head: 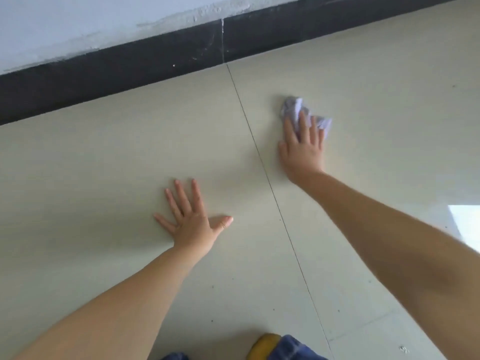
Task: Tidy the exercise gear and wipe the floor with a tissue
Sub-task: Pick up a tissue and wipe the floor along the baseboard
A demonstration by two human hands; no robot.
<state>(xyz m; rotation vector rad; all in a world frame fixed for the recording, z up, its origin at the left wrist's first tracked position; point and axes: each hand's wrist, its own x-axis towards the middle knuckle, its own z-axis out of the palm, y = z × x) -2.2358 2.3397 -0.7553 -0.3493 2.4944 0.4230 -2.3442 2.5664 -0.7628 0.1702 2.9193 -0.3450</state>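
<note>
A crumpled white tissue (294, 108) lies on the pale tiled floor (130, 157), right of a tile joint. My right hand (302, 149) presses down on it with straight, spread fingers; part of the tissue sticks out beyond the fingertips. Flat on the floor to the left of the joint rests my left hand (191, 220), fingers splayed and holding nothing. No exercise gear is in view.
A black skirting board (109, 68) runs along the far wall (78, 24), close beyond the tissue. A bright patch of light (466, 224) falls on the floor at the right edge. Blue trousers and a yellow shoe (265, 345) show at the bottom.
</note>
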